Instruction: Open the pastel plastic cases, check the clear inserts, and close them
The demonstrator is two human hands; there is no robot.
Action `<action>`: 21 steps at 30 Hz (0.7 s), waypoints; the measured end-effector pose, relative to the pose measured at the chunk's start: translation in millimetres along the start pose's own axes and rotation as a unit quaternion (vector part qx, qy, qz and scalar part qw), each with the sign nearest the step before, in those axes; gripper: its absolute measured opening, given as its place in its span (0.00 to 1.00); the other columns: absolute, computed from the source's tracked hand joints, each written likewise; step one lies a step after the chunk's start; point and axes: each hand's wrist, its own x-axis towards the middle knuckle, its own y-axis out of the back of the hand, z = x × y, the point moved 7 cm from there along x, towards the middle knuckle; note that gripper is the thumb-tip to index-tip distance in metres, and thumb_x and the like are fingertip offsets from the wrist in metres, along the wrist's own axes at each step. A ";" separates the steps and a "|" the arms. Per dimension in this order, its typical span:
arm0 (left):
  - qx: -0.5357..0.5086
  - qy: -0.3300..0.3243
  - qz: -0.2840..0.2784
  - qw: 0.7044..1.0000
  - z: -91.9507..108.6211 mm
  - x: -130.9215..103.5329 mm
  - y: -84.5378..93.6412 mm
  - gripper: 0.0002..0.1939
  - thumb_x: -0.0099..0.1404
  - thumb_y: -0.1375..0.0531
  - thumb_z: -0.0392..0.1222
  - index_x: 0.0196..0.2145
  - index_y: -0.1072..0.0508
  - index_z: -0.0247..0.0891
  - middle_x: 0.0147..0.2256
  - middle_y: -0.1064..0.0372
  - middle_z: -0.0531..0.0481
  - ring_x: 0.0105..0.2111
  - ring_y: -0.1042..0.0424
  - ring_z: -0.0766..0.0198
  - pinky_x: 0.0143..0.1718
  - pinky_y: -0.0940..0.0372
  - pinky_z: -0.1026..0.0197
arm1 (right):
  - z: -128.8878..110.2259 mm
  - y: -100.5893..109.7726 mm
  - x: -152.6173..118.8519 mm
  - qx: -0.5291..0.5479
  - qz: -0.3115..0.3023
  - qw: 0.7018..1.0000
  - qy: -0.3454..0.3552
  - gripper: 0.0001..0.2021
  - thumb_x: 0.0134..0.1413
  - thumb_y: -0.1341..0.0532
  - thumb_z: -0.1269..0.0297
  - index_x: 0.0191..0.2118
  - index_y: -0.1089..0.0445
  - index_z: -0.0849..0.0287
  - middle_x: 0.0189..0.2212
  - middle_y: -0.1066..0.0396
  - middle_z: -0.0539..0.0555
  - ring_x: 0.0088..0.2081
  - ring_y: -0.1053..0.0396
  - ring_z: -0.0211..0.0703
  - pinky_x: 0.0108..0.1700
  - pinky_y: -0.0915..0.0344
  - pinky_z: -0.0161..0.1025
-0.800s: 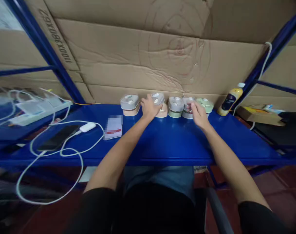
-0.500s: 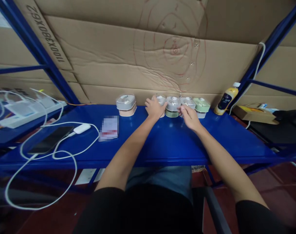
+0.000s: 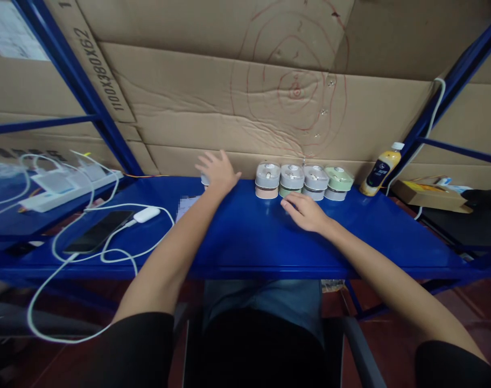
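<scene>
My left hand [image 3: 220, 172]: fingers spread, before mostly hidden container [image 3: 205, 180]. My right hand [image 3: 308, 212]: bent, closure unclear, near green-based container [image 3: 292, 177]. Both extended forward.

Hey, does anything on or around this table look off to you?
Yes: a loop of white cable at left droops off the table, where it might snag. The cardboard behind is creased. The boxes in the row stand upright.

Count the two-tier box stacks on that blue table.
5: left to right, a grey-topped stack mostly hidden behind the left hand, then a grey-over-pink stack, a grey-over-green stack, an all-grey stack and a green-over-grey stack.
</scene>
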 end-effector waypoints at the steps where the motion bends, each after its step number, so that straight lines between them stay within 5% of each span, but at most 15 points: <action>1: 0.009 0.023 -0.016 1.000 -11.1 5.5 -5.4 0.57 0.63 0.30 0.64 0.75 0.50 0.31 0.75 0.59 0.14 0.74 0.57 0.14 0.66 0.51 0.18 | -2.8 -1.3 1.5 -0.006 -0.005 1.000 0.004 0.26 0.79 0.54 0.46 0.34 0.31 0.55 0.32 0.28 0.56 0.36 0.31 0.49 0.42 0.35 0.47; 6: -0.034 0.048 -0.049 0.997 -36.6 14.7 -15.6 0.42 0.65 0.32 0.59 0.68 0.38 0.33 0.68 0.42 0.18 0.66 0.38 0.24 0.59 0.34 0.29 | -0.2 -1.0 10.3 0.008 0.022 1.000 0.004 0.24 0.79 0.52 0.48 0.32 0.32 0.55 0.31 0.30 0.54 0.35 0.32 0.47 0.42 0.36 0.45; 13: -0.107 -0.039 0.007 0.994 -39.7 3.2 10.8 0.28 0.67 0.34 0.50 0.58 0.29 0.31 0.58 0.32 0.25 0.62 0.36 0.31 0.63 0.38 0.32 | 22.4 13.3 1.8 0.044 0.107 0.992 -0.045 0.25 0.76 0.50 0.44 0.34 0.28 0.55 0.31 0.26 0.55 0.35 0.28 0.49 0.42 0.33 0.46; 17: -0.229 -0.205 0.071 0.949 -13.6 -38.8 34.6 0.31 0.64 0.31 0.51 0.60 0.29 0.36 0.59 0.31 0.32 0.62 0.32 0.37 0.67 0.38 0.35 | 30.6 26.5 -3.8 0.069 0.186 0.977 -0.072 0.22 0.71 0.43 0.40 0.42 0.25 0.54 0.38 0.23 0.57 0.39 0.26 0.50 0.42 0.29 0.48; 21: -0.325 -0.410 0.006 0.852 29.2 -106.0 40.2 0.34 0.61 0.27 0.53 0.62 0.29 0.43 0.64 0.31 0.39 0.65 0.32 0.43 0.69 0.37 0.38 | 24.3 30.6 -5.1 0.092 0.179 0.979 -0.033 0.30 0.58 0.32 0.37 0.58 0.28 0.52 0.55 0.26 0.62 0.55 0.26 0.59 0.54 0.26 0.56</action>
